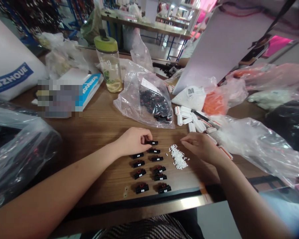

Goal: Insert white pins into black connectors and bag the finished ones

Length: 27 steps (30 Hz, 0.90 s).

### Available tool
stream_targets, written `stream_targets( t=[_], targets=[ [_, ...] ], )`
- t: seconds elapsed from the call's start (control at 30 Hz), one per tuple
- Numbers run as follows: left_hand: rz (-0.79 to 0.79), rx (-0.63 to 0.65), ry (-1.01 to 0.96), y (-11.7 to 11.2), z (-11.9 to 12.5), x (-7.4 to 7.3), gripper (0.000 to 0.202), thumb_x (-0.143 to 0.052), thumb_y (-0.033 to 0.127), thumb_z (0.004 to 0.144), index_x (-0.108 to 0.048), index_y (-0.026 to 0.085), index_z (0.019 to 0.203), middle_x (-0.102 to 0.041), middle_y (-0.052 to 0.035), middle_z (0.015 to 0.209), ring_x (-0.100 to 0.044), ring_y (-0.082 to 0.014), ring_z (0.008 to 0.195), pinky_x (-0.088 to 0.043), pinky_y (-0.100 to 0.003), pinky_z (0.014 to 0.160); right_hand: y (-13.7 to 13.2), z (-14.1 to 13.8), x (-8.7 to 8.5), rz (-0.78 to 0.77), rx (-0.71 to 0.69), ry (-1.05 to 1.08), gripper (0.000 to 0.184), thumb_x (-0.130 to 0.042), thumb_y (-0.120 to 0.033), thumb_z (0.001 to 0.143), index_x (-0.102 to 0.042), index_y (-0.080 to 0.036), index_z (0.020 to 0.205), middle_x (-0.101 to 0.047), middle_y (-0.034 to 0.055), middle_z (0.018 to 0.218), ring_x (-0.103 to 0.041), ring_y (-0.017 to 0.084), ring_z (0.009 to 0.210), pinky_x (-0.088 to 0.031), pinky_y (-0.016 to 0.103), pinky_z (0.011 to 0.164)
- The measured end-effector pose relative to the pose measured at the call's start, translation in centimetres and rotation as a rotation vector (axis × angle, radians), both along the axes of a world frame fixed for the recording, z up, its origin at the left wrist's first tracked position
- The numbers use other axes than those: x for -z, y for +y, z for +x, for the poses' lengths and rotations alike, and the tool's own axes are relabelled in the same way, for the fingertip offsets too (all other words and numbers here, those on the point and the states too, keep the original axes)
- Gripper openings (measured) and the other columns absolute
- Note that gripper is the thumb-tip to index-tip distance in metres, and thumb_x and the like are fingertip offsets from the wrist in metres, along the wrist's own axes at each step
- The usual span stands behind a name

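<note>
My left hand [136, 140] is closed in a pinch on a small black connector [152, 142] at the head of two columns of black connectors [150, 171] laid on the wooden table [97, 132]. My right hand [201, 146] rests to the right, fingers curled and pinched together; whether they hold anything I cannot make out. Between the hands lies a small heap of tiny white pins [178, 157]. Behind them a clear plastic bag of black connectors [154, 104] lies open.
A bottle with a green lid [110, 63] stands at the back. White rectangular parts [189, 119] and an orange bag [213, 103] lie to the right among clear bags [254, 142]. A large plastic bag [17, 149] fills the left. The table's front edge [139, 199] is near.
</note>
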<state>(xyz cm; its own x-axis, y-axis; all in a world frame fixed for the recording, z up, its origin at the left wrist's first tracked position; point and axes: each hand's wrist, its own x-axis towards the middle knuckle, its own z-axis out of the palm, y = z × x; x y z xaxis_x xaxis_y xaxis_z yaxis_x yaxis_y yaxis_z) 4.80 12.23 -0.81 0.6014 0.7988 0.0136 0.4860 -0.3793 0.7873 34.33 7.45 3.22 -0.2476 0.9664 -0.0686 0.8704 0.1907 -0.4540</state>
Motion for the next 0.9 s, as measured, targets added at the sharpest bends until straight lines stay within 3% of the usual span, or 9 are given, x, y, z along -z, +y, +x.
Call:
stream_targets(
  t=[0.1,0.23,0.33,0.43,0.5,0.63,0.9],
  targets=[
    [-0.073,0.038,-0.013,0.0,-0.4,-0.4,0.020,-0.070,0.026,0.072,-0.069,0.019,0.091,-0.067,0.0002,0.075,-0.055,-0.0108,0.057,-0.045,-0.024,0.057,-1.1,0.7,0.2,-0.071,-0.052,0.021,0.025,-0.056,-0.033,0.086,-0.071,-0.020,0.070,-0.069,0.0005,0.069,-0.061,0.016,0.064,-0.044,0.028,0.058],
    [-0.079,0.028,-0.002,0.2,-0.9,-1.8,0.015,-0.063,0.029,0.082,-0.070,0.019,0.091,-0.070,-0.0023,0.079,-0.059,-0.0128,0.063,-0.047,-0.025,0.061,-2.3,1.2,0.3,-0.092,-0.127,0.043,0.019,-0.058,-0.029,0.086,-0.074,-0.024,0.079,-0.072,0.0013,0.079,-0.063,0.017,0.071,-0.046,0.029,0.065],
    [0.086,-0.029,0.077,1.3,-0.6,-3.3,0.022,-0.054,0.031,0.092,-0.072,0.019,0.091,-0.073,-0.0040,0.085,-0.062,-0.0156,0.072,-0.047,-0.029,0.069,-2.6,1.5,0.6,-0.036,-0.175,-0.028,0.019,-0.058,-0.022,0.087,-0.074,-0.025,0.079,-0.072,0.0015,0.080,-0.063,0.017,0.075,-0.045,0.031,0.070],
    [0.298,-0.016,0.278,3.8,0.7,-4.1,0.027,-0.050,0.028,0.095,-0.075,0.020,0.095,-0.074,-0.0069,0.092,-0.064,-0.0197,0.081,-0.047,-0.032,0.075,-2.3,2.0,1.3,0.101,-0.131,-0.114,0.020,-0.055,-0.019,0.087,-0.072,-0.022,0.079,-0.071,0.0038,0.083,-0.064,0.019,0.077,-0.045,0.034,0.073],
    [0.374,-0.011,0.431,5.8,2.1,-3.9,0.029,-0.049,0.023,0.094,-0.076,0.020,0.101,-0.074,-0.0080,0.103,-0.065,-0.0224,0.092,-0.047,-0.034,0.082,-1.9,2.3,1.9,0.177,-0.084,-0.103,0.019,-0.054,-0.019,0.088,-0.072,-0.020,0.082,-0.071,0.0050,0.085,-0.064,0.020,0.078,-0.046,0.034,0.074],
    [0.393,-0.054,0.491,9.1,5.1,-2.9,0.034,-0.047,0.018,0.092,-0.074,0.019,0.114,-0.070,-0.0109,0.115,-0.065,-0.0260,0.101,-0.048,-0.037,0.088,-1.1,2.9,3.4,0.223,-0.022,0.055,0.017,-0.055,-0.022,0.088,-0.072,-0.020,0.090,-0.070,0.0050,0.084,-0.062,0.018,0.072,-0.047,0.032,0.071],
    [0.375,-0.094,0.523,10.8,8.2,-3.3,0.036,-0.055,0.021,0.087,-0.071,0.022,0.119,-0.068,-0.0123,0.121,-0.064,-0.0292,0.102,-0.049,-0.039,0.083,-1.0,2.8,4.2,0.251,0.016,0.061,0.017,-0.054,-0.024,0.087,-0.070,-0.020,0.089,-0.065,0.0028,0.074,-0.057,0.016,0.065,-0.045,0.031,0.066]
  ],
)
